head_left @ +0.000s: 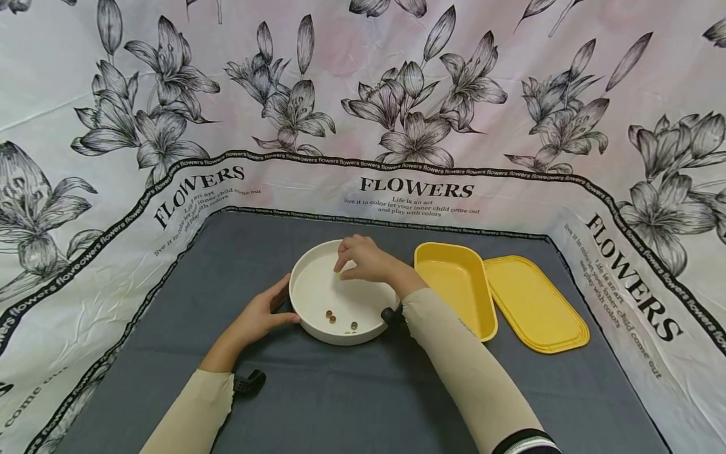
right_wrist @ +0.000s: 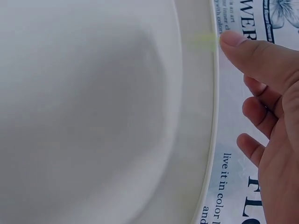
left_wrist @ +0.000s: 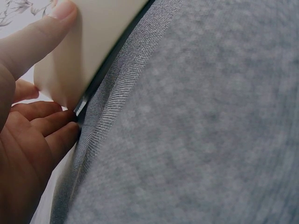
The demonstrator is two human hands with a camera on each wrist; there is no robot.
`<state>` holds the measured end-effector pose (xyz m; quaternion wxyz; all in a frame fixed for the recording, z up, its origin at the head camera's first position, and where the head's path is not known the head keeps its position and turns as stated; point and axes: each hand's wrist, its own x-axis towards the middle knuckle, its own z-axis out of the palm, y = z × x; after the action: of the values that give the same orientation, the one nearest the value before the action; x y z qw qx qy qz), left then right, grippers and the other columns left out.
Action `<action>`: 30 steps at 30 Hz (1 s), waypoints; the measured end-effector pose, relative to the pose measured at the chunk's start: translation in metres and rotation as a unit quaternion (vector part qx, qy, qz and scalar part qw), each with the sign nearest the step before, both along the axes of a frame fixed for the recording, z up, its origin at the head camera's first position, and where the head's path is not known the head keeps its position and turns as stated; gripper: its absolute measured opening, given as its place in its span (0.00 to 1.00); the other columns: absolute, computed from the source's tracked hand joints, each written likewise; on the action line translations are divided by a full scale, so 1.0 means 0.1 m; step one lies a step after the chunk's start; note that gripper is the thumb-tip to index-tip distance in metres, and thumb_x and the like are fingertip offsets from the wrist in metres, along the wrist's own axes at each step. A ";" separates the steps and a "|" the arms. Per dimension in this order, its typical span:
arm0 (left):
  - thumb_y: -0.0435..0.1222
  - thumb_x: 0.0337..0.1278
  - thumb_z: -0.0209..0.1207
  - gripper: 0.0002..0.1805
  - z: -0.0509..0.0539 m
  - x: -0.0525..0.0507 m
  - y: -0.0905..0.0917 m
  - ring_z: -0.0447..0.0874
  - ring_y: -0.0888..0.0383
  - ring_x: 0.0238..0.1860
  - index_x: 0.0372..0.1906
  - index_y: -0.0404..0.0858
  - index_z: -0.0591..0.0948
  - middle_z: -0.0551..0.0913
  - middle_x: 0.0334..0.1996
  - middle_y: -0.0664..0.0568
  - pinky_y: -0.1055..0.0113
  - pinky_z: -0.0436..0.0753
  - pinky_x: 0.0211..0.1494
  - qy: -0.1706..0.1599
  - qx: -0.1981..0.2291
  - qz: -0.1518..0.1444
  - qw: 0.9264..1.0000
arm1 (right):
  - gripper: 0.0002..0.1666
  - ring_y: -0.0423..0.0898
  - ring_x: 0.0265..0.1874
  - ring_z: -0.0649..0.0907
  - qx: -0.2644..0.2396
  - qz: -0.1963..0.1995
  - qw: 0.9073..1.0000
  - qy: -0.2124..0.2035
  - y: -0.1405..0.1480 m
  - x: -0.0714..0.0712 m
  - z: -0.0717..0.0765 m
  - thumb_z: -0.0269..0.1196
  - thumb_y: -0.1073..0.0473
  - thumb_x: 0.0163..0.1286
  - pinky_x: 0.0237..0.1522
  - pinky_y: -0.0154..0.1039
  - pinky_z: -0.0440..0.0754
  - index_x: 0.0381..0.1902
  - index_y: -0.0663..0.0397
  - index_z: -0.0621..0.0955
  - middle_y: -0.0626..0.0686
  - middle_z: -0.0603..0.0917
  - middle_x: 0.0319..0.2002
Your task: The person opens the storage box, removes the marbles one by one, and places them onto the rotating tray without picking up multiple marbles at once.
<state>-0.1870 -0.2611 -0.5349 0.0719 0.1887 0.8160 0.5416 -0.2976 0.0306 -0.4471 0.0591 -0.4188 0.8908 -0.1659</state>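
Observation:
A round white dish [head_left: 317,293] holds several small brown, bead-like pieces [head_left: 331,317] near its front side. Against its left outer wall rests my left hand [head_left: 262,314], thumb toward the front and fingers farther back. The left wrist view shows that thumb spread on the pale dish wall [left_wrist: 100,37], the other fingers touching its lower edge. Over the dish's far part, my right hand [head_left: 367,260] pinches a small yellow thing [head_left: 337,275] between thumb and forefinger. Its kind is too small to tell. In the right wrist view the thumb [right_wrist: 252,53] hides the forefinger; a yellow-green blur shows beside it.
To the right of the dish stands a yellow rectangular box [head_left: 454,284], partly behind my right forearm. Its flat yellow lid [head_left: 535,306] lies beside it. A grey cloth [head_left: 340,397] covers the table, with a flower-printed sheet [head_left: 420,189] rising behind and at the sides.

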 end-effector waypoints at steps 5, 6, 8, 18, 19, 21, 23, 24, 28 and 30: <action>0.42 0.54 0.75 0.59 -0.03 -0.02 0.02 0.53 0.43 0.80 0.84 0.42 0.49 0.49 0.83 0.46 0.47 0.63 0.79 -0.002 0.000 -0.004 1.000 | 0.11 0.46 0.52 0.70 -0.002 -0.004 1.000 -0.007 0.05 -0.01 0.00 0.74 0.51 0.67 0.62 0.48 0.67 0.46 0.42 0.92 0.47 0.79 0.52; 0.42 0.54 0.75 0.59 -0.04 -0.02 0.02 0.53 0.43 0.80 0.84 0.42 0.49 0.49 0.83 0.46 0.47 0.63 0.79 -0.001 0.000 -0.005 1.000 | 0.11 0.46 0.52 0.71 -0.004 -0.003 1.000 -0.004 0.07 0.00 0.02 0.73 0.51 0.67 0.62 0.49 0.67 0.46 0.42 0.92 0.47 0.79 0.52; 0.41 0.54 0.75 0.59 -0.04 -0.03 0.03 0.53 0.42 0.81 0.84 0.42 0.49 0.50 0.83 0.46 0.46 0.62 0.79 0.002 0.001 -0.007 1.000 | 0.12 0.47 0.53 0.71 -0.013 -0.002 1.000 0.003 0.13 0.01 0.05 0.73 0.51 0.67 0.62 0.49 0.67 0.46 0.44 0.91 0.48 0.79 0.52; 0.43 0.53 0.75 0.60 -0.08 0.01 0.08 0.54 0.42 0.80 0.84 0.42 0.49 0.50 0.83 0.45 0.47 0.63 0.78 -0.002 -0.008 -0.007 1.000 | 0.08 0.47 0.47 0.72 -0.044 -0.019 0.997 0.067 0.73 0.26 0.45 0.75 0.52 0.64 0.53 0.47 0.68 0.42 0.42 0.92 0.47 0.79 0.45; 0.43 0.54 0.75 0.60 -0.08 0.02 0.08 0.54 0.42 0.80 0.84 0.42 0.49 0.50 0.83 0.45 0.47 0.63 0.78 -0.002 -0.009 -0.007 1.000 | 0.08 0.47 0.45 0.71 -0.051 -0.018 0.996 0.072 0.82 0.29 0.50 0.76 0.53 0.64 0.51 0.46 0.68 0.41 0.43 0.92 0.47 0.78 0.43; 0.43 0.54 0.75 0.60 -0.08 0.02 0.06 0.54 0.42 0.80 0.84 0.41 0.48 0.49 0.83 0.45 0.47 0.63 0.78 0.000 -0.014 -0.007 1.000 | 0.07 0.47 0.42 0.69 -0.061 -0.016 0.995 0.078 0.99 0.35 0.59 0.76 0.55 0.63 0.46 0.45 0.65 0.40 0.44 0.92 0.48 0.75 0.40; 0.44 0.53 0.75 0.61 -0.08 0.02 0.05 0.54 0.42 0.80 0.84 0.40 0.48 0.49 0.83 0.45 0.48 0.63 0.78 0.002 -0.014 -0.004 1.000 | 0.07 0.46 0.39 0.67 -0.063 -0.014 0.995 0.082 1.15 0.39 0.66 0.76 0.56 0.63 0.43 0.44 0.63 0.40 0.44 0.92 0.48 0.73 0.37; 0.44 0.53 0.75 0.61 -0.07 0.01 0.04 0.54 0.42 0.80 0.84 0.39 0.48 0.49 0.83 0.45 0.47 0.63 0.78 0.003 -0.015 -0.002 1.000 | 0.07 0.46 0.39 0.67 -0.059 -0.014 0.995 0.083 1.22 0.40 0.69 0.76 0.56 0.63 0.43 0.44 0.62 0.40 0.44 0.92 0.48 0.72 0.37; 0.45 0.52 0.76 0.62 -0.04 -0.01 0.00 0.55 0.41 0.80 0.84 0.40 0.48 0.49 0.82 0.44 0.47 0.63 0.78 0.006 -0.022 0.005 1.000 | 0.08 0.45 0.43 0.68 -0.032 -0.024 0.996 0.078 1.48 0.48 0.75 0.76 0.54 0.64 0.47 0.44 0.62 0.41 0.40 0.91 0.45 0.74 0.39; 0.44 0.53 0.75 0.61 -0.03 -0.01 -0.01 0.55 0.41 0.80 0.84 0.40 0.48 0.50 0.82 0.43 0.47 0.64 0.77 0.007 -0.026 0.007 1.000 | 0.08 0.45 0.45 0.68 -0.017 -0.031 0.996 0.078 1.59 0.50 0.76 0.76 0.54 0.63 0.50 0.46 0.62 0.41 0.40 0.91 0.44 0.75 0.40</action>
<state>-0.1876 -0.2624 -0.5375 0.0677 0.1849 0.8313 0.5198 -0.2471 0.1893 -0.3713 -0.0225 -0.4039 0.9021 -0.1501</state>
